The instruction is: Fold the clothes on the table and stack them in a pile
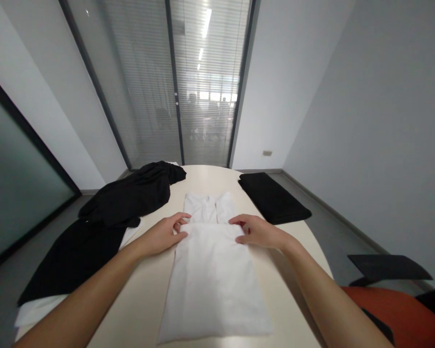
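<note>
A white shirt (pixel 217 280) lies on the table in front of me, folded into a long narrow shape. Its collar end (pixel 206 208) points away from me, and a folded-over flap crosses it below the collar. My left hand (pixel 168 234) grips the left end of that flap's far edge, thumb on the near side and fingers curled beyond it. At the right end, my right hand (pixel 255 231) has hold of the same edge in a like way. The fabric between thumb and fingers is partly hidden.
Black clothes (pixel 130 193) lie heaped at the left over white cloth (pixel 39 309). A folded black garment (pixel 273 197) rests at the table's right edge. The pale table (pixel 203 174) is rounded at its far end. An orange chair (pixel 395 309) stands at the lower right.
</note>
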Demonstrator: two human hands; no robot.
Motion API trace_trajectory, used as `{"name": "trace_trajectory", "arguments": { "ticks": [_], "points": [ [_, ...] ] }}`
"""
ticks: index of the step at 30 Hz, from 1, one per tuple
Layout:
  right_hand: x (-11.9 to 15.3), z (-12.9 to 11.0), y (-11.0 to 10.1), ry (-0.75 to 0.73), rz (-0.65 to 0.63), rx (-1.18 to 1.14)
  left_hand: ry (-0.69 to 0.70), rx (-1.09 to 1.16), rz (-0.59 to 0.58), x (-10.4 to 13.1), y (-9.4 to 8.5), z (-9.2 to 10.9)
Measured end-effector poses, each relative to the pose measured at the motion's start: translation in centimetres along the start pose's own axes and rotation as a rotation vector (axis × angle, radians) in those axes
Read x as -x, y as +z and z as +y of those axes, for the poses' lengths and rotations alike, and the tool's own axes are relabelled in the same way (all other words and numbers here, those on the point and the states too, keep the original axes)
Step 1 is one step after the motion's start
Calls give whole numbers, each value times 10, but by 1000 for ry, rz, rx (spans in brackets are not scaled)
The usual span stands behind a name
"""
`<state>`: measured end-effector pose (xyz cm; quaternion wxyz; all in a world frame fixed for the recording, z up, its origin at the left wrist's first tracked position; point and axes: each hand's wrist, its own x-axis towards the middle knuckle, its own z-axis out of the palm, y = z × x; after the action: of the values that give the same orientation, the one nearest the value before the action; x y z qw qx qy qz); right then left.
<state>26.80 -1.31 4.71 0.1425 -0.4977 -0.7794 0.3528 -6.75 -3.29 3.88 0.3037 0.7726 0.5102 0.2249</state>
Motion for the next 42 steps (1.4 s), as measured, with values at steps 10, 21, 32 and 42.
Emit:
{"name": "trace_trajectory", "arguments": {
  "ticks": [10, 21, 32, 42],
  "points": [
    [-1, 8, 1, 8, 60, 60, -61, -66, 49, 3, 1, 6],
    [1, 1, -8, -130, 50, -245, -17, 299, 3, 0, -2, 8],
    [-2, -1, -5, -154, -111, -470, -48, 442, -57, 3, -8, 13],
    [-23, -21, -45, -179, 111, -619, 5, 554, 120, -27, -47, 39]
  ]
}}
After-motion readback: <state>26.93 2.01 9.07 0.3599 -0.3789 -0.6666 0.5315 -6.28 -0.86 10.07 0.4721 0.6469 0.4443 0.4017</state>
